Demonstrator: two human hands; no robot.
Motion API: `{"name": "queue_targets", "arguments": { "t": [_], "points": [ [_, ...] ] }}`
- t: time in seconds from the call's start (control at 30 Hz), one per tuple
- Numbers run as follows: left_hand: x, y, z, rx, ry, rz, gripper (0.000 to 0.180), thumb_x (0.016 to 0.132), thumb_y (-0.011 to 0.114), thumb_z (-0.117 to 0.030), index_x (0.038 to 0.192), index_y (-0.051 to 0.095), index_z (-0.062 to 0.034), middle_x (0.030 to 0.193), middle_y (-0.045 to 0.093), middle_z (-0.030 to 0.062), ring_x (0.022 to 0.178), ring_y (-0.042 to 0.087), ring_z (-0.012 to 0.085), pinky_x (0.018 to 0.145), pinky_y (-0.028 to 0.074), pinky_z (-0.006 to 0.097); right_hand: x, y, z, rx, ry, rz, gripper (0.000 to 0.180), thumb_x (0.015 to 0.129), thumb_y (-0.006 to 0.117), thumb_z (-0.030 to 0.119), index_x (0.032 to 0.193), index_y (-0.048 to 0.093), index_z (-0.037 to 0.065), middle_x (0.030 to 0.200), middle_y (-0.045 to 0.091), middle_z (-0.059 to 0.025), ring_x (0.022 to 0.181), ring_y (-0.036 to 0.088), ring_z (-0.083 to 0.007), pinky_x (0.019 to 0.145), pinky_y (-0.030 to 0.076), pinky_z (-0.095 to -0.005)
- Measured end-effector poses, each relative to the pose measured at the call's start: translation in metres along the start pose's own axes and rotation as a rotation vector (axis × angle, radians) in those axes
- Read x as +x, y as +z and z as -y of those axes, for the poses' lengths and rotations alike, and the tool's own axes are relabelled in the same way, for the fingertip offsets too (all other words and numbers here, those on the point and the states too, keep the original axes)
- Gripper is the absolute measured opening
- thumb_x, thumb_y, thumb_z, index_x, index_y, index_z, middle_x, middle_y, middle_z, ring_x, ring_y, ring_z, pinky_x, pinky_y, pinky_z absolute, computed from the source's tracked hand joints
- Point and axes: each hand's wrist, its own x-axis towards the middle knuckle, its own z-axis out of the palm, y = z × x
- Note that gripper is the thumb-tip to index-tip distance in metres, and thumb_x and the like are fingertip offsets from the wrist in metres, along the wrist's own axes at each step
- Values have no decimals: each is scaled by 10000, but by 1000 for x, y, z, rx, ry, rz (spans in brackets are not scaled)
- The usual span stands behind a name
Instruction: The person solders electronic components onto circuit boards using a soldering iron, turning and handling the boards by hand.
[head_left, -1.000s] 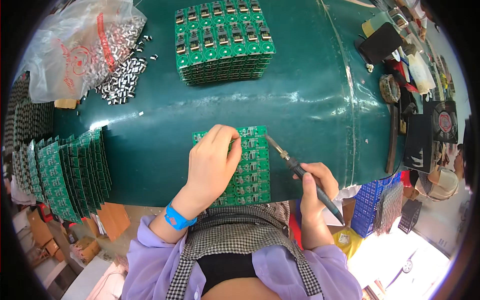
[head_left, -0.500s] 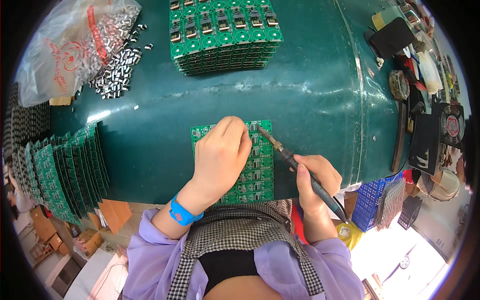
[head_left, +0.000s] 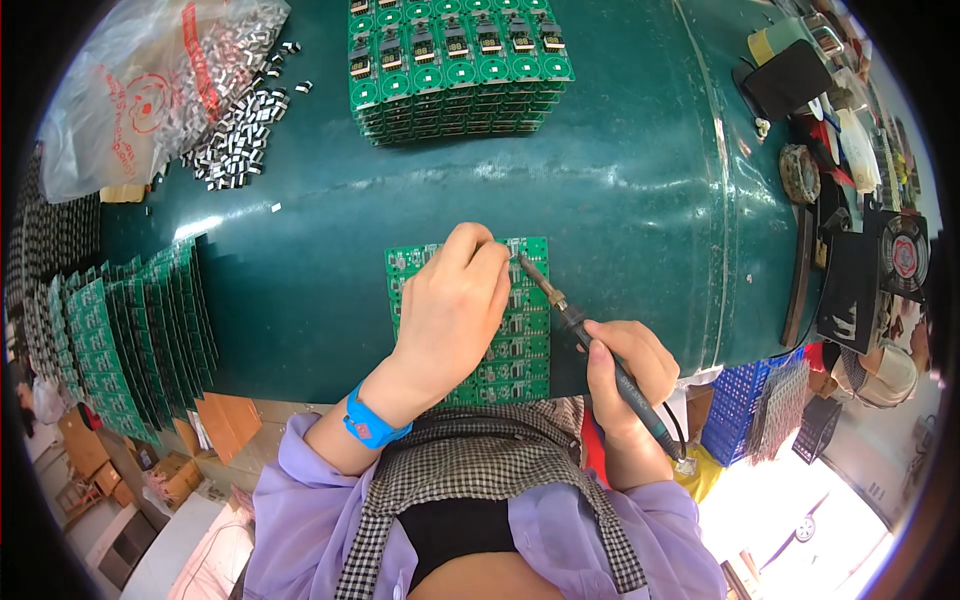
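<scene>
A green circuit board panel (head_left: 522, 352) lies flat in front of me at the near side of the table. Over its left and middle part is my left hand (head_left: 450, 312), closed in a pinch near the far edge; whatever the fingertips hold is hidden or too thin to name. My right hand (head_left: 632, 372) grips a soldering iron (head_left: 572, 318) like a pen. The iron slants up and left, its tip at the board's far right part, just right of my left fingertips. Whether the tip touches the board I cannot tell.
A stack of green boards with small displays (head_left: 458, 75) stands at the back. Small black-and-white components (head_left: 238, 140) spill beside a plastic bag (head_left: 110, 110) at far left. More boards (head_left: 140, 340) stand in rows at the left. A tape roll (head_left: 798, 174) and a fan (head_left: 904, 252) are at the right.
My left hand has shifted slightly right, fingers toward the iron's tip. The iron's handle end has swung slightly left and down with my right hand. The whole view has moved a little.
</scene>
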Motion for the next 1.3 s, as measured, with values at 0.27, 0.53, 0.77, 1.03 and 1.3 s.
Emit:
{"name": "queue_targets", "arguments": {
  "t": [0.27,0.53,0.77,1.03,1.3],
  "points": [
    [-10,-4,-2,-62,16,-32,125,779,631,24,894,590,-5,896,581,110,693,599,288,605,480,361,-2,-8,-1,-34,-117,-35,137,705,640,-9,840,653,-16,671,640,-121,539,617,-231,486,486,-300],
    [-15,-3,0,-23,-14,-14,134,787,633,-6,891,551,-24,829,543,106,685,587,296,583,488,389,-2,-7,0,-51,-112,15,153,696,646,-13,849,656,-15,690,646,-121,540,616,-227,485,485,-295],
    [-9,-1,0,-17,-13,-43,111,804,609,35,898,564,-1,845,585,121,710,595,304,610,474,365,1,-2,-1,-50,-72,5,171,700,661,-18,871,666,-20,703,651,-123,573,633,-230,521,506,-300],
    [-14,-5,0,16,14,-10,115,799,618,32,897,568,-2,874,589,121,738,597,305,626,479,369,-4,-9,0,-37,-78,29,181,691,661,-7,871,660,-22,697,646,-125,565,627,-234,511,498,-302],
    [-19,-2,-1,-83,1,-36,148,781,627,46,908,565,1,916,588,135,764,603,308,650,487,369,-4,-10,0,-26,-97,39,179,676,657,-1,854,652,-18,696,645,-123,552,618,-233,492,483,-298]
  ]
}}
